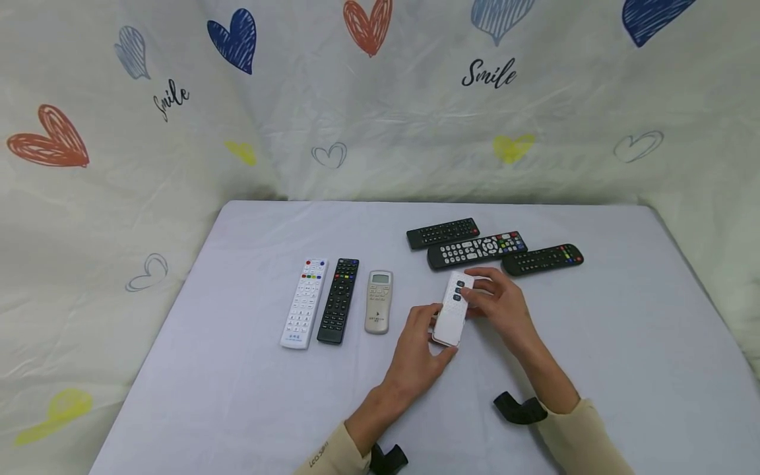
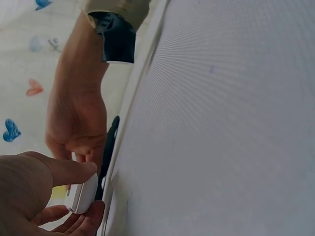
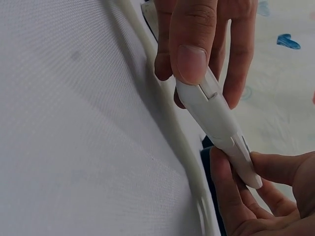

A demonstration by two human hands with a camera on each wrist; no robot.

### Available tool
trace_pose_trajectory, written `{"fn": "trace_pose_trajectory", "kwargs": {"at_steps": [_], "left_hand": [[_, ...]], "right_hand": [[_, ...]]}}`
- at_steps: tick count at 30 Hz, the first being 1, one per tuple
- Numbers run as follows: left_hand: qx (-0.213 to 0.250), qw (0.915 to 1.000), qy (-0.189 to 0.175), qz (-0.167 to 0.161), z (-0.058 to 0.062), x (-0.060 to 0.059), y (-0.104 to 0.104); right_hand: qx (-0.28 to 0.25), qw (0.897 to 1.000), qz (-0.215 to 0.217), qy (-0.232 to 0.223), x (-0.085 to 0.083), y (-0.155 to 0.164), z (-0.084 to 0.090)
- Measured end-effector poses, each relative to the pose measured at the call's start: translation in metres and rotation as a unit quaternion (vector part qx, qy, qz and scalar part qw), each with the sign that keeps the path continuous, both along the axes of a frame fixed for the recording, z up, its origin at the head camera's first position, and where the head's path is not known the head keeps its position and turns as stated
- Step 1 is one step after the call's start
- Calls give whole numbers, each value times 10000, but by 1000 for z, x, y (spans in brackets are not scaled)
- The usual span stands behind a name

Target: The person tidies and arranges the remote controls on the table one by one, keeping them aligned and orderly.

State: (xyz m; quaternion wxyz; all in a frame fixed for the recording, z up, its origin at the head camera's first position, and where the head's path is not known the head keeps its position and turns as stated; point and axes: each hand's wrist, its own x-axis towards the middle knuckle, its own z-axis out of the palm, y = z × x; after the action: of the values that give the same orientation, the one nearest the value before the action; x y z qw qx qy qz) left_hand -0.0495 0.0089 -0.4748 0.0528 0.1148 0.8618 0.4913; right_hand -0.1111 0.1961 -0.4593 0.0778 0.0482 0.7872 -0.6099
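Note:
Both hands hold a small white remote (image 1: 449,320) with a few dark buttons at its far end, tilted over the table. The left hand (image 1: 417,349) grips the near end, its thumb (image 3: 192,61) against the end edge and its fingers along the left side. At the far right side, the right hand (image 1: 499,303) pinches the remote between thumb and fingers, the thumb by the buttons. In the right wrist view the white casing (image 3: 216,118) shows a seam and a step along its edge. The left wrist view shows its rounded near end (image 2: 87,194).
Left of the hands lie a white remote (image 1: 304,303), a black remote (image 1: 338,300) and a beige remote with a small screen (image 1: 379,301). Beyond the hands are three black remotes: one at the back (image 1: 442,233), one in the middle (image 1: 477,251) and one at right (image 1: 543,260).

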Motion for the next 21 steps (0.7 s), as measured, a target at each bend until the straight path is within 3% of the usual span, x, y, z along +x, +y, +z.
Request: {"fn": "trace_pose_trajectory", "kwargs": {"at_steps": [21], "left_hand": [[17,9992,-120,370,-2,1,-8]], "right_hand": [[-61,9993,350,72,-6,-15,0]]}}
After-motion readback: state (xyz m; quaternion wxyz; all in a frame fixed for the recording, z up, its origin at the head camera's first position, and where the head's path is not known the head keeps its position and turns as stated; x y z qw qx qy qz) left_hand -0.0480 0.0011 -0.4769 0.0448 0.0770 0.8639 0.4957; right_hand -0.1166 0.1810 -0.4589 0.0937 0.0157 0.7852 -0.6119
